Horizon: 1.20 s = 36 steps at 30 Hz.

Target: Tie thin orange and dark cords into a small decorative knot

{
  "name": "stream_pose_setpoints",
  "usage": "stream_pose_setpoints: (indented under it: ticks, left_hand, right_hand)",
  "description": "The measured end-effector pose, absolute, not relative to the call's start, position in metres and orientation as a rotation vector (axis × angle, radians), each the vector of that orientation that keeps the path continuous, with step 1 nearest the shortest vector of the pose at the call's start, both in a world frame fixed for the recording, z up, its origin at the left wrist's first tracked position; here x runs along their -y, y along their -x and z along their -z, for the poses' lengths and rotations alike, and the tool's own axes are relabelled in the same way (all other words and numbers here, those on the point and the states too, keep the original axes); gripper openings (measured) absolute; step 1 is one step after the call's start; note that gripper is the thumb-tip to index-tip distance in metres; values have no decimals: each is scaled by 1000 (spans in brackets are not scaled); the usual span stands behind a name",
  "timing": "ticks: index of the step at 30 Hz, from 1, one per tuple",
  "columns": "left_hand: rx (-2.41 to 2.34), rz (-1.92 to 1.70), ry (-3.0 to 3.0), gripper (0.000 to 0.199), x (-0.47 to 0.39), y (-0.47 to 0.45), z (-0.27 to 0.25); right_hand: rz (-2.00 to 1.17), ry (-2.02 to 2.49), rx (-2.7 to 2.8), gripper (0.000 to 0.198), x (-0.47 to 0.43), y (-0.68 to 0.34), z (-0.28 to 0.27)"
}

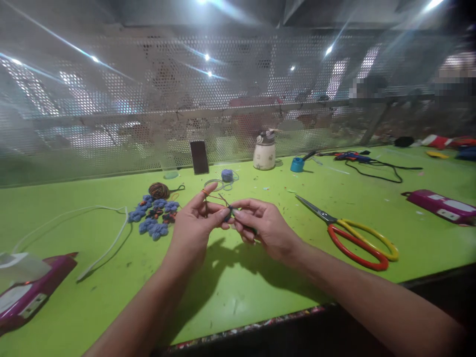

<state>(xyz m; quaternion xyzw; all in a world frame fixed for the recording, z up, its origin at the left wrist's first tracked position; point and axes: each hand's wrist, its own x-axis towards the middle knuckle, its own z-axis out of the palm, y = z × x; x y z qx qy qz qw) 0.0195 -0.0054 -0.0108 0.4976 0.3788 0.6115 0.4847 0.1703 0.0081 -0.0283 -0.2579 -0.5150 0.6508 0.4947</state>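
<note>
My left hand [195, 218] is closed, thumb and fingers pinching a small dark blue crochet piece [227, 214]. A strand of orange-brown yarn [211, 196] loops over its raised index finger. Against the same piece, my right hand [266, 220] is closed on a thin crochet hook [223, 198], most of it hidden by the fingers. To the left lie several blue and dark orange crocheted flowers [154, 215]. Behind them sits a ball of brown variegated yarn [159, 190]. A small ball of blue yarn [227, 175] rests beyond my hands.
Large scissors [347, 233] with red and yellow handles lie to the right. A phone [200, 157], a bottle [264, 151] and a blue pot [297, 164] stand near the mesh screen. Purple power strips [441, 204] lie at both sides. A white cable [107, 208] curves at left.
</note>
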Motion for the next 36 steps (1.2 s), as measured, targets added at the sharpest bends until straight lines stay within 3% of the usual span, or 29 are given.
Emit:
stream_pose_setpoints:
  ticks: [8, 19, 27, 36]
  left_hand:
    - [-887, -1480, -1145, 49, 7, -12, 7]
    - [-845, -1508, -1066, 45, 14, -11, -8]
    - [-791, -1478, -1035, 42, 18, -10, -10]
    - [-750, -1424, -1003, 40, 20, -7, -12]
  right_hand:
    - [-1125, 691, 1564, 25, -7, -182, 24]
    - [-299, 595, 1903, 14, -10, -197, 13]
    - [-109, 554, 2038, 14, -12, -211, 1]
    - [-179, 550, 2070, 13, -9, -214, -5]
